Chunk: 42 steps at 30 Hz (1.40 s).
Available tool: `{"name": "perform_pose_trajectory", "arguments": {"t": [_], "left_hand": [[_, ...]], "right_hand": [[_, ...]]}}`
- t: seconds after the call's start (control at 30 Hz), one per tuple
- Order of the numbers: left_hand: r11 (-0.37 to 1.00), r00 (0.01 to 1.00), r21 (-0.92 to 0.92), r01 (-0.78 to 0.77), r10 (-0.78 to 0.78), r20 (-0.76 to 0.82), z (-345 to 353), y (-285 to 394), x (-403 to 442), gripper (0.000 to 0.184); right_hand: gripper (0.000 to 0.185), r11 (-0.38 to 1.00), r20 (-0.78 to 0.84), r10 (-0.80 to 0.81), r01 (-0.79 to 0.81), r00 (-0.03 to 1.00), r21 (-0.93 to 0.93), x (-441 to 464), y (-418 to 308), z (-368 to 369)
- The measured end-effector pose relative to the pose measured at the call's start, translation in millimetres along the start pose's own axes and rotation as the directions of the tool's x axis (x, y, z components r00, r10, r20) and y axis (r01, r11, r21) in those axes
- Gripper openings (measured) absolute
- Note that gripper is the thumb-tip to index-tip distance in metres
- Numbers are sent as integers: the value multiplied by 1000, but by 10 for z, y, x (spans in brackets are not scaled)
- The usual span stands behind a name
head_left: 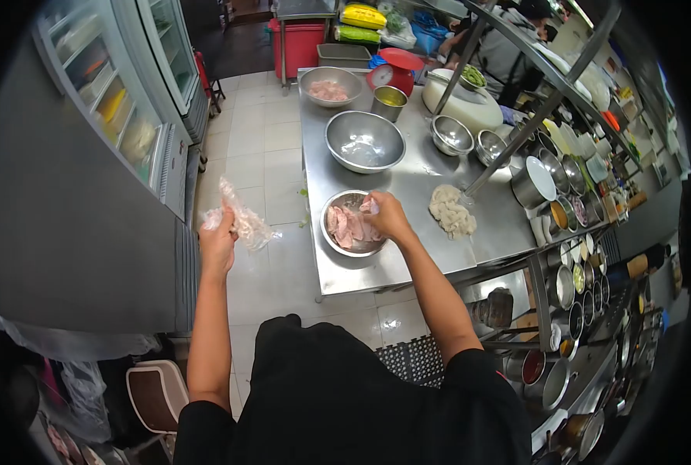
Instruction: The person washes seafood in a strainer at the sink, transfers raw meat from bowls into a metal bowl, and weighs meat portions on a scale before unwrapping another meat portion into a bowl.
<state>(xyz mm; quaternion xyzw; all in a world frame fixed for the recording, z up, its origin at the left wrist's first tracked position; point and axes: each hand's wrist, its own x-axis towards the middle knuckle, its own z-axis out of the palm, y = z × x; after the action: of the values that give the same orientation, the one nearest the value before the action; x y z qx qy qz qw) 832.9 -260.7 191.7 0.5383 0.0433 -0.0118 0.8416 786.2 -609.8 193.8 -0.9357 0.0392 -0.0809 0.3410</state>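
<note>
My left hand (220, 239) is closed on a clear plastic bag (246, 225) with pale pink meat in it, held in the air left of the steel table (334, 280). My right hand (387, 217) reaches over the right rim of a small metal bowl (331, 242). Its fingers are closed on a piece of the pink meat (345, 225) that lies in this bowl. Behind it stands a larger metal bowl (365, 141) with nothing visible in it. A pale, crumpled cloth-like heap (452, 212) lies to the right on the table.
Meat fills part of a far bowl (328, 90). Near it stand a pot of yellow liquid (390, 101) and a red scale (396, 71). Small bowls (452, 135) and a shelf post (508, 151) are at the right. Glass-door fridges (113, 93) line the left. Another person (508, 54) is at the back right.
</note>
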Motion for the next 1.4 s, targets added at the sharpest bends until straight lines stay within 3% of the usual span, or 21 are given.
{"name": "perform_pose_trajectory", "arguments": {"t": [0.03,0.1,0.17,0.23,0.27,0.33,0.47,0.5,0.57,0.6,0.67,0.7,0.77,0.97,1.03,1.07,1.1,1.17,1.3,1.33,1.4], "left_hand": [[1000,999,-19,14,-15,-42,-90,18,-78,14],[998,998,-64,8,-12,-60,-298,-55,-177,18],[988,991,-148,44,-61,-117,-473,-92,-329,19],[966,983,-247,71,-110,-147,-665,-291,-454,20],[946,973,-313,90,-150,-174,-802,-399,-557,20],[969,992,-231,86,-105,-72,-1226,-730,-773,21],[894,936,-447,21,-175,-307,-1361,-781,-1386,24],[884,913,-464,54,-232,-336,-1425,-761,-1546,25],[876,864,-483,-2,-242,-442,-1688,-877,-1789,26],[870,826,-492,-22,-261,-499,-1799,-936,-1888,26],[844,818,-527,-100,-232,-526,-2051,-946,-2213,26],[813,818,-560,-160,-209,-537,-2206,-925,-2372,26],[808,764,-539,-239,-186,-617,-2506,-916,-2684,26],[749,612,-483,-453,-133,-780,-3336,-905,-3519,28],[729,575,-472,-496,-131,-808,-3521,-860,-3686,29],[725,547,-470,-503,-153,-823,-3614,-850,-3760,30],[723,521,-470,-506,-178,-835,-3699,-844,-3834,31],[709,543,-494,-504,-185,-819,-3865,-803,-3913,32],[707,575,-550,-444,-246,-780,-4198,-642,-3951,32],[715,579,-544,-439,-239,-780,-4277,-607,-3937,30],[731,602,-547,-408,-235,-763,-4477,-595,-3931,28]], "right_hand": [[31,1000,9,-10,11,1000,-4,-21,-54,-46],[32,987,297,122,-148,947,68,-39,-191,-111],[40,910,58,-354,358,933,-209,-10,270,320],[36,850,135,-327,354,935,-389,-15,477,397],[36,823,166,-181,242,969,-515,76,664,453],[27,835,133,-307,333,942,-438,357,1310,562],[31,863,-135,-436,371,890,-344,463,1037,96],[30,962,-142,-259,242,956,-125,439,905,-46],[32,946,-146,-87,36,985,-322,214,259,-268],[32,946,-130,-103,56,986,-319,306,428,-234],[35,812,5,-528,507,849,-290,475,922,-194],[35,808,10,-538,519,843,-280,499,896,-148],[36,996,-187,-74,84,980,43,434,764,-130],[32,981,-342,-74,131,937,147,46,-265,77],[29,956,-335,-105,187,936,225,-154,-773,240],[28,877,-192,-47,133,980,462,-16,-622,394],[27,918,-233,-173,243,957,313,-172,-931,533],[26,877,-199,-288,342,937,338,-191,-1087,879],[21,863,-42,-285,276,958,423,-604,-1922,1670],[18,904,35,-312,285,949,319,-743,-2161,1844],[15,866,218,-397,285,891,411,-1009,-2519,2335]]}}
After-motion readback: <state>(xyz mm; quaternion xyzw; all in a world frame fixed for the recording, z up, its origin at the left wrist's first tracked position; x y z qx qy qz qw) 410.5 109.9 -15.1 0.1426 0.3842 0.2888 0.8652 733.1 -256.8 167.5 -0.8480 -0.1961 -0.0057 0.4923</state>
